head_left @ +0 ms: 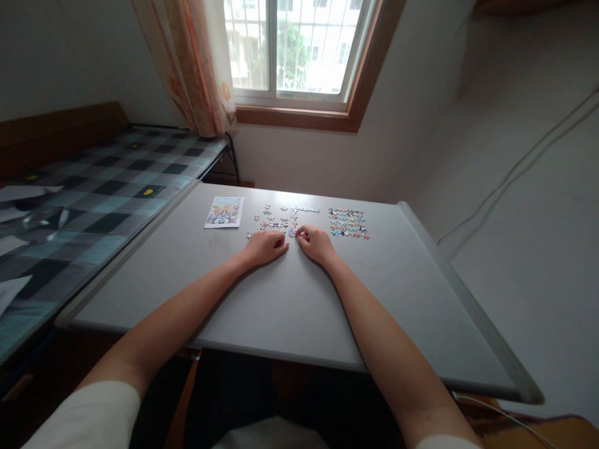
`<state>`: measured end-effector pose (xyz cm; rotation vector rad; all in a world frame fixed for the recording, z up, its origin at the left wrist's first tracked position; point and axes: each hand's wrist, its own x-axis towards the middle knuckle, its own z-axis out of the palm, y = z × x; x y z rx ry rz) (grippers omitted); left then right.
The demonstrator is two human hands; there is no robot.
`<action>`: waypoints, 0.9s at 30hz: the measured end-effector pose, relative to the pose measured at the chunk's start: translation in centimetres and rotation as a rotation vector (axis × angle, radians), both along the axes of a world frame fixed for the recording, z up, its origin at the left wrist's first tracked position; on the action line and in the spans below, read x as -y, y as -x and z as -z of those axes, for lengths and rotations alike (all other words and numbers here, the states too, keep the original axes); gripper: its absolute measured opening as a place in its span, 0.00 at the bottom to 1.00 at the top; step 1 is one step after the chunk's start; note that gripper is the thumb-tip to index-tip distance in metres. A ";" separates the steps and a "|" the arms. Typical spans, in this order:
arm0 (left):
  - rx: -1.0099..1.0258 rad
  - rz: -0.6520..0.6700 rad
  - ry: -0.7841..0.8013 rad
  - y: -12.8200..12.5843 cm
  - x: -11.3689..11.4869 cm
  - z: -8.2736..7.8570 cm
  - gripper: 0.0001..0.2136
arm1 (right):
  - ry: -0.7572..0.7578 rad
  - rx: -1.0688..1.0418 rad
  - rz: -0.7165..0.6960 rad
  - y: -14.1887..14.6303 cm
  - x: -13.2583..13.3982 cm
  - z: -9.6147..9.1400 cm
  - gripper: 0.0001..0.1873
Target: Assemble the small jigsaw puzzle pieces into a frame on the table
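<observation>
Small jigsaw pieces (276,219) lie scattered on the grey table (290,305) in front of me. My left hand (265,246) rests on the table with fingers curled under, just below the loose pieces. My right hand (316,243) sits beside it, fingertips pinched at a short joined strip of pieces (292,224); what is pinched is too small to name. A block of laid-out colourful pieces (347,223) lies to the right of my right hand. A printed picture card (224,211) lies flat to the left.
A bed with a checked blue cover (93,206) and some papers runs along the table's left edge. A window (294,50) with a curtain (191,62) is on the far wall. White cables (515,168) run across the right wall.
</observation>
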<state>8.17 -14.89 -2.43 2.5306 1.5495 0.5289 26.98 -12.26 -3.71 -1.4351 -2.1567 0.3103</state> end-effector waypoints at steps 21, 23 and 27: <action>0.008 0.001 -0.010 0.1 0.0 0.1 0.13 | 0.002 -0.004 0.000 0.0 0.0 -0.1 0.10; 0.005 0.002 -0.011 0.0 0.0 0.1 0.13 | -0.001 -0.001 -0.001 0.0 0.0 0.0 0.10; -0.010 -0.003 -0.013 0.0 -0.1 0.1 0.13 | -0.002 0.001 -0.001 0.0 0.0 -0.1 0.10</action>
